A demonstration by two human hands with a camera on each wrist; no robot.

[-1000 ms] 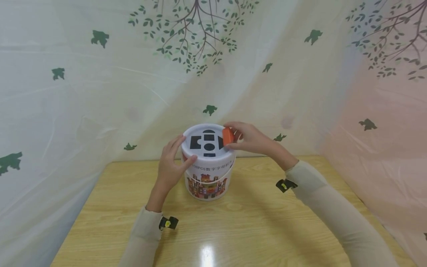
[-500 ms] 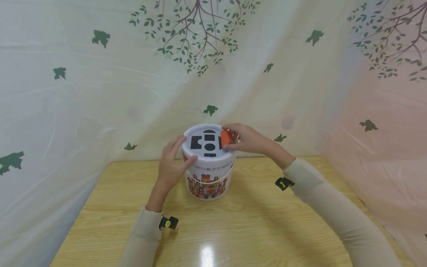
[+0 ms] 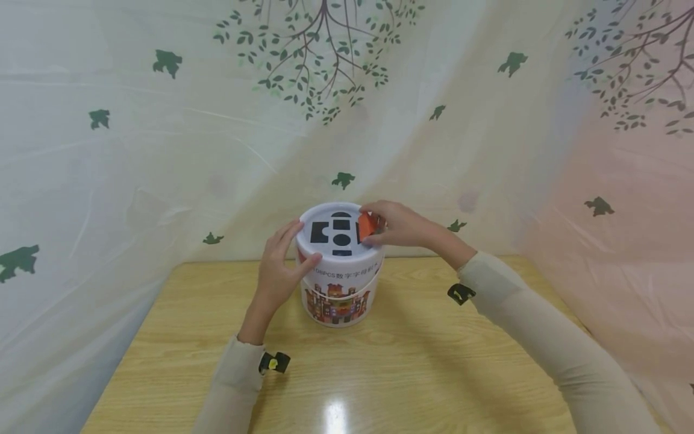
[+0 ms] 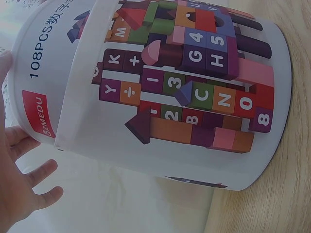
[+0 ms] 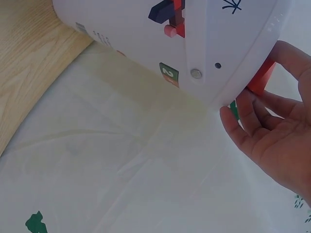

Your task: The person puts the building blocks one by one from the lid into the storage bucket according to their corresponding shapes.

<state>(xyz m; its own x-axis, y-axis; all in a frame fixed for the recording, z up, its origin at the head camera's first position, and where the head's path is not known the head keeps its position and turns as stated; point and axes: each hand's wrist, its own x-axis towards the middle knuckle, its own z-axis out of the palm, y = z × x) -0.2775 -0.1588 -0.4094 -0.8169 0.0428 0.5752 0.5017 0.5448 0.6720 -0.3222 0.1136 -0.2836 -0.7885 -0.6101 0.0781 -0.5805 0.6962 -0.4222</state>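
Note:
A white toy-block bucket [image 3: 325,313] stands upright on the table. Its white lid [image 3: 354,248] has several dark shaped holes. My left hand [image 3: 275,274] rests on the left of the lid with straight, spread fingers, fingertips and thumb at the rim. In the left wrist view, some fingers [image 4: 46,172] reach past the bucket's side. With thumb and fingers, my right hand [image 3: 403,224] holds an orange-red block [image 3: 366,225] tilted over the right-hand hole, partly covering it. The right wrist view has the block [image 5: 262,79] partly hidden behind the lid's edge and the fingers.
The wooden table [image 3: 423,374] extends in front of and beside the bucket. A pale curtain [image 3: 260,163] with leaf prints hangs close behind it. The bucket's thin handle [image 3: 347,295] hangs down across its front.
My right hand has moved slightly left, bringing the block further over the right-hand hole and tilting it. The left hand stays at the lid's rim.

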